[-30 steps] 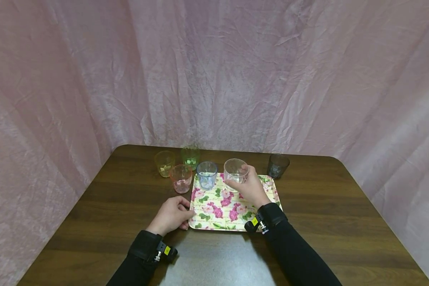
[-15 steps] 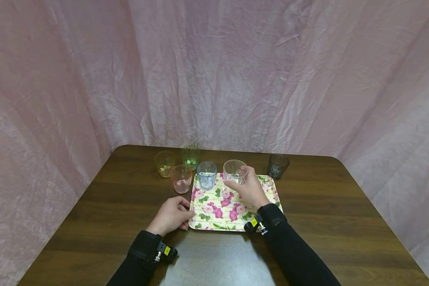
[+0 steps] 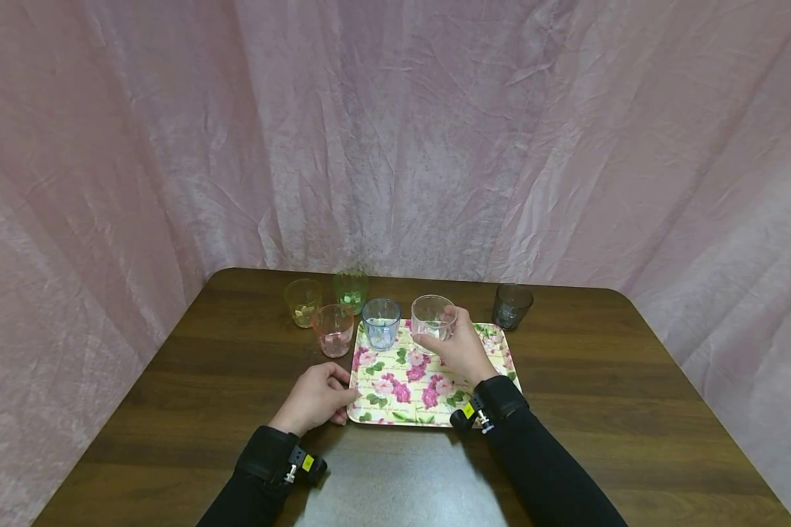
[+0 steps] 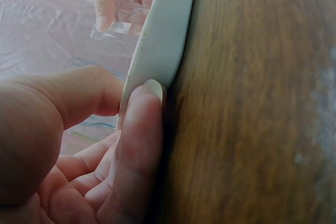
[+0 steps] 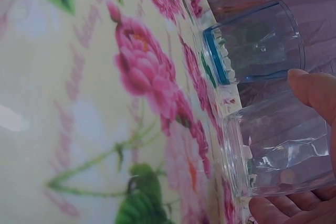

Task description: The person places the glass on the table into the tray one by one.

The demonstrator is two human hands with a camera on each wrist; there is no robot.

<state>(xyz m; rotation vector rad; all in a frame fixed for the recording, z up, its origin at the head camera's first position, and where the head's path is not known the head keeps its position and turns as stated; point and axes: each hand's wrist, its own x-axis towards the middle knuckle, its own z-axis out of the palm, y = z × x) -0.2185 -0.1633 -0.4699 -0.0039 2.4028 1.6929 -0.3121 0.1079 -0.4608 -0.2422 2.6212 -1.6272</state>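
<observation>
A floral tray (image 3: 385, 413) lies on the wooden table. My left hand (image 3: 313, 399) pinches its near left rim; in the left wrist view the thumb and a finger sit on either side of the pale tray edge (image 4: 163, 40). My right hand (image 3: 464, 348) holds a clear glass (image 3: 428, 311) upright at the tray's far middle. Thumb and fingers curl round its sides in the right wrist view, where the glass base (image 5: 239, 156) looks at or very near the tray surface. Just left of it, a blue-tinted glass (image 3: 381, 322) stands on the tray's far left corner.
Left of the tray stand a pink glass (image 3: 334, 333), a yellow glass (image 3: 303, 301) and a green glass (image 3: 351, 293). A dark grey glass (image 3: 512, 306) is by the tray's far right corner. Behind the table (image 3: 633, 402) hangs a pink curtain (image 3: 395, 146).
The clear glass and right hand have shifted very slightly nearer and to the left since a second ago. My left hand and the tray show no movement.
</observation>
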